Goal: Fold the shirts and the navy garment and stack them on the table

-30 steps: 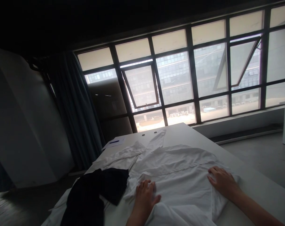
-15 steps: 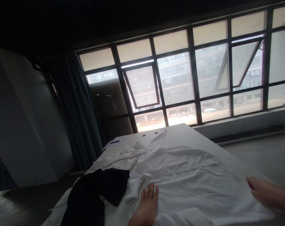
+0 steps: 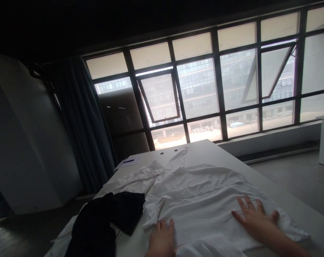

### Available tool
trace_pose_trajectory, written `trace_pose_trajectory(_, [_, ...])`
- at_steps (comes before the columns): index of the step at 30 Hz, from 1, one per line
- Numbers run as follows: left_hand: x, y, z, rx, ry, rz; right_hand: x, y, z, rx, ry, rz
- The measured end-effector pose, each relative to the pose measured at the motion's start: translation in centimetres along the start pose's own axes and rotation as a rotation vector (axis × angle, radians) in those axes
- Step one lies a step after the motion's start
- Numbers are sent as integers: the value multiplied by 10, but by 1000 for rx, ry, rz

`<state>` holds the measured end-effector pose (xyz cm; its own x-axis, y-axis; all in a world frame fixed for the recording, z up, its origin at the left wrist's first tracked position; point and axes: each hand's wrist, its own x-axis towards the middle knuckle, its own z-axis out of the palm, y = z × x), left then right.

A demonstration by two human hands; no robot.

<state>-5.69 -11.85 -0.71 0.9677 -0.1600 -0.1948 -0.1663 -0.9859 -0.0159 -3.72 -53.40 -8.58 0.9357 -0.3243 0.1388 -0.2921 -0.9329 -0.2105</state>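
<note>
A crumpled white shirt [image 3: 201, 210] lies spread on a white table [image 3: 306, 217], with one sleeve [image 3: 178, 159] stretching to the far end and another [image 3: 135, 179] folded out to the left. My right hand [image 3: 254, 218] rests flat on its right side, fingers spread, holding nothing. My left hand [image 3: 162, 239] sits at the near edge of the shirt, palm down, empty. To its left, a black garment [image 3: 105, 210] lies heaped, partly over white cloth and hanging past the table's left edge.
A sheet of paper with a blue pen [image 3: 128, 161] lies at the table's far left corner, and several small round holes [image 3: 168, 151] mark the far end. A dark curtain [image 3: 81, 125] and large windows stand beyond. A white side table [image 3: 323, 137] stands on the grey floor at right.
My right hand has come back in from the far right and lies flat on the shirt again. The shirt's right side is smoother and spread wider. My left hand has barely moved.
</note>
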Motion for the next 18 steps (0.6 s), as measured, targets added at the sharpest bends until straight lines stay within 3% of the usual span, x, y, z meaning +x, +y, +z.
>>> trace_pose_trajectory(5, [5,-1,-14,-152,-31,65,30,-4,0,-80,-4,31])
trace_pose_trajectory(12, [38,-3,-20,-205,157,62,77,-22,-10,-60,-26,-16])
trace_pose_trajectory(18, [57,-4,-23,-226,175,45,86,-30,-14,-9,66,-62])
